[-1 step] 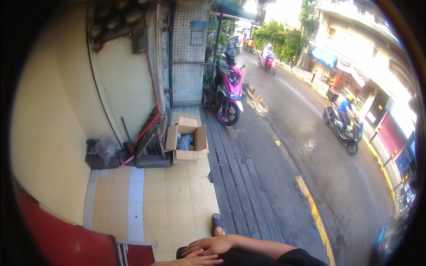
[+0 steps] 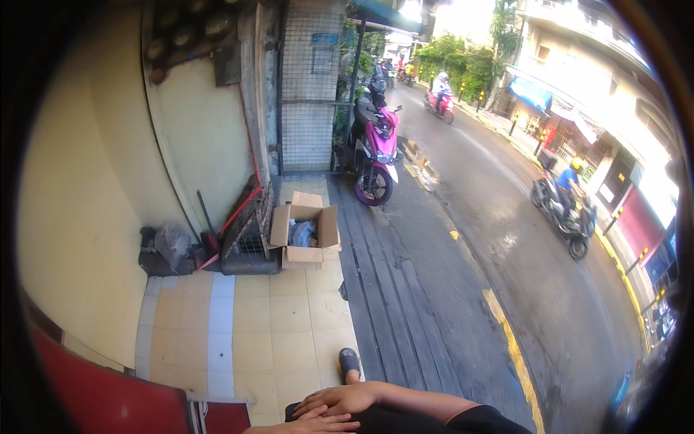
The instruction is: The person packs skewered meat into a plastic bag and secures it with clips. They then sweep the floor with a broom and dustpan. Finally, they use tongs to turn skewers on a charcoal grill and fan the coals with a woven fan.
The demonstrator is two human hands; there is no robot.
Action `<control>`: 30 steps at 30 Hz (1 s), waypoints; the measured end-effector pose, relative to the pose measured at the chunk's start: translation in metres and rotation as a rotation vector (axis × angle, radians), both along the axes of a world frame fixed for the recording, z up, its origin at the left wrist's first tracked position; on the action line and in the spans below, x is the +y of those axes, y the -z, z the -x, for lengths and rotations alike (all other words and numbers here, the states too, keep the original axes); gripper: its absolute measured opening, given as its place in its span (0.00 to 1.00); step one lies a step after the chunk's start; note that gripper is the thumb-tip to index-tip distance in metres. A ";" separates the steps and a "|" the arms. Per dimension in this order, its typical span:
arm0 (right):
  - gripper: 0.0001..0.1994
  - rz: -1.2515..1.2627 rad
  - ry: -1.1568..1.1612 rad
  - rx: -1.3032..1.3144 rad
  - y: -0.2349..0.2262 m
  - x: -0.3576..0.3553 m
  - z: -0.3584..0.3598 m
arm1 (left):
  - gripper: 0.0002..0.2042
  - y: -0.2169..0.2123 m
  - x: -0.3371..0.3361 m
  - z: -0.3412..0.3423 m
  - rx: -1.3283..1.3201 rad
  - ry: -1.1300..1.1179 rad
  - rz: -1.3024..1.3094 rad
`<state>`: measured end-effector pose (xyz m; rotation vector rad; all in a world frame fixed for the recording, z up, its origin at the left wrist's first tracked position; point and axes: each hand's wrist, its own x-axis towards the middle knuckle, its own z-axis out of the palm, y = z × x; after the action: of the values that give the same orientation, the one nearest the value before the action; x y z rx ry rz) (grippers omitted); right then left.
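My right hand (image 2: 340, 397) lies flat, palm down, on the dark cloth over my lap, its fingers loosely stretched toward the left. Just below it, at the bottom edge, my left hand (image 2: 309, 422) lies with fingers extended to the right, and the two hands touch and partly overlap. Neither hand shows anything in its grasp. Beyond them my foot in a dark shoe (image 2: 349, 360) rests at the edge of the pale tiled floor (image 2: 289, 318).
An open cardboard box (image 2: 303, 253) holds plastic-wrapped items. Left of it stand a wire rack (image 2: 248, 233), a red dustpan (image 2: 209, 253) and a grey plastic bag (image 2: 173, 244). A pink scooter (image 2: 379, 141) is parked ahead; riders pass on the road (image 2: 499, 217).
On the road, the rider in blue has come slightly nearer and to the right, and the rider on the red scooter also shifts a little. My hands stay in place.
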<state>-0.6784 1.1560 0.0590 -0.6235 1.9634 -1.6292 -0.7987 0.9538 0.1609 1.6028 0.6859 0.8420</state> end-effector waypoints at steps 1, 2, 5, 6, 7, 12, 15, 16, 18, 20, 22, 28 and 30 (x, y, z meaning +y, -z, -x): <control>0.32 -0.006 -0.020 0.031 0.005 0.022 0.021 | 0.48 0.002 0.019 0.015 0.025 -0.024 0.013; 0.32 -0.028 -0.048 0.057 0.007 0.042 0.041 | 0.48 0.003 0.036 0.028 0.051 -0.051 0.030; 0.33 -0.020 -0.078 0.153 0.000 0.120 0.102 | 0.35 0.000 0.094 0.069 -0.140 -0.265 0.037; 0.33 0.019 -0.084 0.194 -0.003 0.140 0.119 | 0.31 -0.002 0.106 0.081 -0.201 -0.298 0.075; 0.34 0.033 -0.104 0.206 -0.006 0.160 0.137 | 0.37 -0.003 0.117 0.101 -0.169 -0.288 0.087; 0.35 0.043 -0.190 0.045 -0.008 0.221 0.223 | 0.38 0.036 0.143 0.167 0.082 -0.669 0.005; 0.34 0.049 -0.222 -0.101 -0.002 0.231 0.278 | 0.39 0.076 0.127 0.186 0.025 -0.908 0.125; 0.34 0.062 -0.243 -0.126 0.000 0.232 0.299 | 0.38 0.087 0.119 0.194 -0.017 -1.008 0.187; 0.33 0.067 -0.275 -0.125 0.004 0.231 0.350 | 0.38 0.106 0.105 0.216 -0.086 -1.101 0.350; 0.33 0.043 -0.352 -0.223 0.008 0.217 0.409 | 0.38 0.118 0.094 0.254 -0.131 -1.120 0.499; 0.33 0.007 -0.392 -0.277 0.007 0.199 0.464 | 0.36 0.122 0.081 0.296 -0.122 -1.204 0.462; 0.28 -0.206 -0.473 -0.259 -0.022 0.123 0.647 | 0.28 0.103 0.011 0.447 0.015 -1.490 0.438; 0.25 -0.233 -0.521 -0.186 -0.029 0.089 0.703 | 0.23 0.098 -0.020 0.498 0.133 -1.533 0.567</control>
<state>-1.3817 1.2453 0.0878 -0.7791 1.6447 -1.0830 -1.2969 0.9338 0.0631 0.3822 2.0985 1.3760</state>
